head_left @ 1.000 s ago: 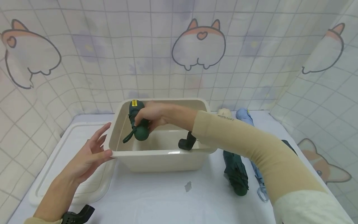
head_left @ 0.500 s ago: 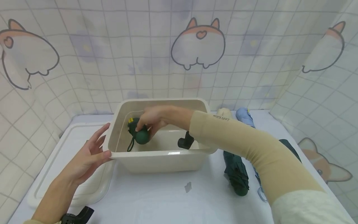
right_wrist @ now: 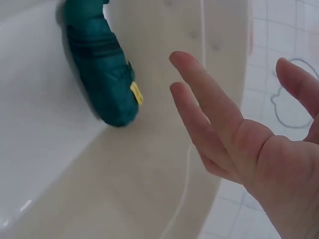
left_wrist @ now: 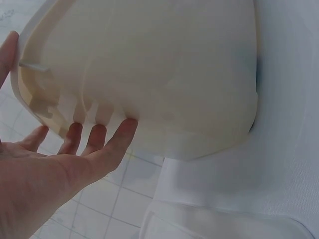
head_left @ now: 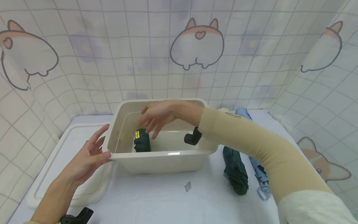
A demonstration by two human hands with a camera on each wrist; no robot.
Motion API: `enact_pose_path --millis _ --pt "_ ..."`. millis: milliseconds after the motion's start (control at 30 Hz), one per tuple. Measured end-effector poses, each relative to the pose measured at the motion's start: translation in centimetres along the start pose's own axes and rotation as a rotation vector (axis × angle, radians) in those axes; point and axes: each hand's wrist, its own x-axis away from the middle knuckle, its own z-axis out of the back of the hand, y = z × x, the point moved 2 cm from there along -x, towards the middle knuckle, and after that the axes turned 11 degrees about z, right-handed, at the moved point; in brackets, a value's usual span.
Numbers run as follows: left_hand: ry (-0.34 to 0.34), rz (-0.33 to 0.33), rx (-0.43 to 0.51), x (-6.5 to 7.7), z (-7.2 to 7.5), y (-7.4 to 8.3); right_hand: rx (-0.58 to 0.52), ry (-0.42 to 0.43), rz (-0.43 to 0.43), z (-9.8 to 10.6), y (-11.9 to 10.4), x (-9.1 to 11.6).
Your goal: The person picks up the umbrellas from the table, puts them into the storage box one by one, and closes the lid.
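1. The table [head_left: 162, 199] is covered in a smooth whitish cloth, marked near the front of the bin by 1 small grey patch [head_left: 188, 186].
2. The space is enclosed by pale, grid-patterned fabric [head_left: 117, 71], on which cartoon corgis [head_left: 197, 46] are printed; 3 are seen from behind, and 1 face is shown low on the right.
3. A cream bin [head_left: 156, 163] is set on the cloth, with a white lid [head_left: 64, 144] laid flat to its left.
4. The bin's front left corner is gripped at the rim by the left hand [head_left: 88, 160].
5. The right hand [head_left: 158, 115] is held above the bin's interior, its fingers loosely spread and nothing grasped.
6. A dark green umbrella [head_left: 142, 141] is laid inside the bin, towards the left end, below the right hand.
7. To the bin's right, another green umbrella [head_left: 236, 171] and a light blue umbrella [head_left: 260, 177], partly hidden by the sleeve [head_left: 240, 133], are laid on the cloth.
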Motion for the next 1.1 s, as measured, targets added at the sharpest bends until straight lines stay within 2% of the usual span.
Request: enact_pose_path --millis 200,633,1100 --pt "-0.004 -0.007 0.000 -0.1 0.1 0.1 0.036 0.002 0.077 2.0 -0.5 2.4" --pt "-0.013 -0.009 0.013 -0.2 0.2 0.3 -0.032 0.057 0.189 5.1 0.0 7.7" --pt "-0.023 -0.024 0.031 -0.3 -0.1 -0.2 -0.027 0.171 0.298 9.9 3.0 13.5"
